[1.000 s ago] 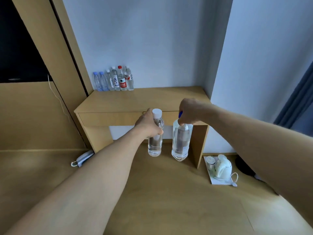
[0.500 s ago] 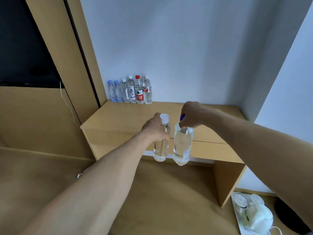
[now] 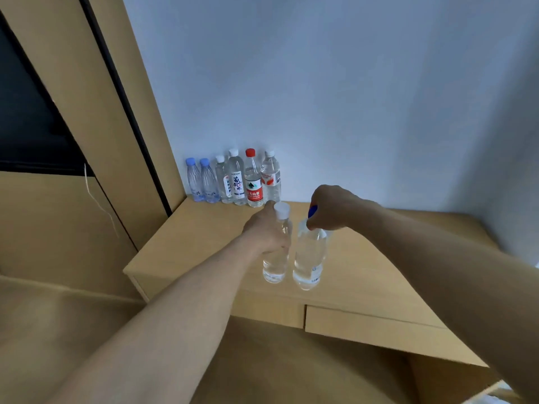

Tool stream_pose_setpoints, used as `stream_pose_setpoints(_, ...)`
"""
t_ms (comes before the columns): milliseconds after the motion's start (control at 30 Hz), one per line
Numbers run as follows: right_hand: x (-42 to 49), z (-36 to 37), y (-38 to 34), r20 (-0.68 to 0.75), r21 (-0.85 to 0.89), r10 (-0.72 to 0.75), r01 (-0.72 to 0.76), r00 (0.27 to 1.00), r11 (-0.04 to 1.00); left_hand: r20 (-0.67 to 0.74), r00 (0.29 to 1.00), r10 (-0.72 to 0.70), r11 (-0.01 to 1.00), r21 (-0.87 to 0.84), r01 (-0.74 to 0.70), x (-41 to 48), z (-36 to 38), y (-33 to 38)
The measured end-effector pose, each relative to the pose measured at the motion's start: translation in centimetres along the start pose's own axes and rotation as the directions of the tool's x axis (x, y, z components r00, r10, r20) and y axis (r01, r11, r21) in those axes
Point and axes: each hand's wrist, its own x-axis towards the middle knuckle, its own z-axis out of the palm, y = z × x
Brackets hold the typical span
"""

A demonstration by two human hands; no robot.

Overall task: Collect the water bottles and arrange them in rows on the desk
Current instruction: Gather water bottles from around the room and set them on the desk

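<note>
My left hand (image 3: 267,230) grips a slim clear bottle with a white cap (image 3: 275,265) around its upper body. My right hand (image 3: 331,208) holds a wider clear bottle with a blue cap (image 3: 307,263) by its neck and cap. Both bottles hang upright, side by side, over the front part of the wooden desk (image 3: 379,275). A row of several water bottles (image 3: 236,180) stands against the wall at the desk's back left corner, two with light blue caps, one with a red cap.
A drawer front (image 3: 364,325) runs under the desk's front edge. A tall wooden panel (image 3: 96,112) with a dark strip stands left of the desk, a thin white cord (image 3: 99,205) hanging by it. The floor (image 3: 58,330) below is wood.
Both hands have carried the two bottles up from below the desk front to above the desk top. The view has come closer to the desk.
</note>
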Motion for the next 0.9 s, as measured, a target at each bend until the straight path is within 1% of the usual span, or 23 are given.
stream_pose_setpoints(133, 6.6, 0.1, 0.4, 0.035, -0.009, -0.045, 0.045, 0.998, 0.999, 0.011, 0.999, -0.048, 0.999, -0.015, 0.048, 5.8, 0.3, -1.2)
stream_pose_setpoints(333, 16.5, -1.0, 2.0, 0.080, -0.025, -0.091, 0.093, 0.993, 0.995, -0.041, 0.992, -0.123, 0.989, -0.084, 0.119, 14.1, 0.7, -1.8)
stream_pose_setpoints(467, 21.9, -0.7, 2.4, 0.085, -0.066, -0.130, 0.135, 0.988, 0.989, -0.054, 0.975, -0.215, 0.974, -0.085, 0.210, 18.4, 1.0, -2.8)
stream_pose_setpoints(633, 27.4, 0.3, 3.0, 0.099, -0.057, -0.110, 0.116, 0.989, 0.992, -0.038, 0.950, -0.309, 0.950, -0.069, 0.306, 22.9, 1.2, -4.5)
stream_pose_setpoints(700, 29.4, 0.5, 3.0, 0.093, -0.050, -0.114, 0.119, 0.989, 0.992, -0.030, 0.949, -0.315, 0.948, -0.065, 0.313, 24.2, 0.9, -4.6)
stream_pose_setpoints(767, 31.0, 0.7, 2.8, 0.076, -0.049, -0.126, 0.130, 0.989, 0.990, -0.034, 0.951, -0.307, 0.952, -0.008, 0.307, 25.6, 0.8, -5.1)
stream_pose_setpoints(900, 34.1, 0.7, 2.4, 0.070, -0.066, -0.122, 0.126, 0.990, 0.990, -0.086, 0.959, -0.271, 0.962, 0.019, 0.273, 28.5, 0.7, -6.1)
